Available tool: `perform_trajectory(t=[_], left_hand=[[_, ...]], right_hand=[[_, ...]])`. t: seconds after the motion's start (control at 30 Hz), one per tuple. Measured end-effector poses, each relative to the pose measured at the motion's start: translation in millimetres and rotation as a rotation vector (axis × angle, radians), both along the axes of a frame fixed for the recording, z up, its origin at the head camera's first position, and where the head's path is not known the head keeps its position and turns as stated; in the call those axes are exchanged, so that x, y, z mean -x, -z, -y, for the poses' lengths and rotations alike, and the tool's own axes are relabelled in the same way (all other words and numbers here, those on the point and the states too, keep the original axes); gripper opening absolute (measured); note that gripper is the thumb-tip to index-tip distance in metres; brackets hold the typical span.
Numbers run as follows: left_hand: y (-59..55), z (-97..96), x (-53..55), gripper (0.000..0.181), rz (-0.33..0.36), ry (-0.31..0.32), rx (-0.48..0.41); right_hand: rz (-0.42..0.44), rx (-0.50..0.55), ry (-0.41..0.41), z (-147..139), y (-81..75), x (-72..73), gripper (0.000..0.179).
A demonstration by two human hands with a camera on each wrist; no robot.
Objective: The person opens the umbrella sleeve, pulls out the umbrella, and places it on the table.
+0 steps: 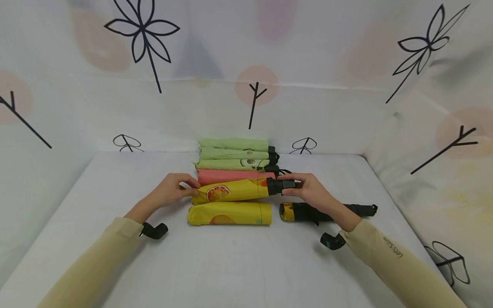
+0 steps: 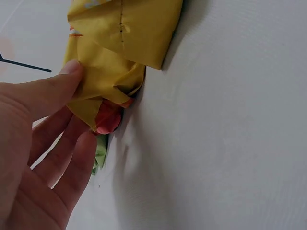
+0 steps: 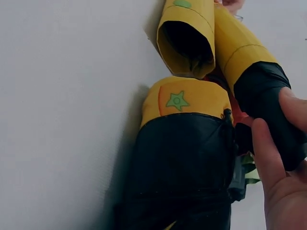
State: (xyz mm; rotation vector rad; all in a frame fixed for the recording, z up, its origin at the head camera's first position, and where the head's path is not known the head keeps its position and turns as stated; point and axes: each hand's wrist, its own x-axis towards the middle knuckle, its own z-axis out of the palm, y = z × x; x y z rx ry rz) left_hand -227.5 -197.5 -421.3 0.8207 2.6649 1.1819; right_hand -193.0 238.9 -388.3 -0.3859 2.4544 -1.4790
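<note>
Two beige sleeves [image 1: 92, 265] lie nearest us, reaching across the white table [image 1: 231, 273], each with a black wrist device [image 1: 155, 231] at its cuff. Farther in, toward the table's far edge, we find a folded yellow umbrella [image 1: 240, 190], orange-slice print upward, set crosswise, its right end angled slightly toward that edge. Left hand [image 1: 173, 188]: thumb and a finger pinch the umbrella's cloth end; the other fingers stand a little apart in the left wrist view. Right hand [image 1: 311, 190]: thumb and fingers pinch the black handle [image 1: 275, 186] at the opposite end. We cannot tell whether the umbrella touches the table. On its near side we record a yellow cover [image 1: 246, 214], its right end open and hollow. Toward the table's right edge lies a black-and-yellow bundle [image 1: 306, 212], partly hidden by the right forearm [image 1: 344, 217]. On the far side we note a pink roll [image 1: 227, 175], partly covered from view, then three green umbrellas [image 1: 227, 154], side by side, reaching to the far edge.
</note>
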Motion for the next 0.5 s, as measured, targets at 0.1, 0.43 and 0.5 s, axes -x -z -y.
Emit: perform_trajectory(t=[0.1, 0.43, 0.5], left_hand=[[2.6, -1.6, 0.8, 0.015, -0.014, 0.022, -0.005], [3.6, -5.1, 1.0, 0.008, -0.057, 0.005, -0.007], [2.9, -5.1, 1.5, 0.008, -0.065, 0.004, 0.003]], right_hand=[[-0.036, -0.069, -0.018, 1.1, -1.3, -0.1, 0.051], [-0.228, -0.287, -0.034, 7.0, -10.7, -1.9, 0.047], [-0.243, -0.303, -0.035, 7.7, -11.5, -2.0, 0.046]])
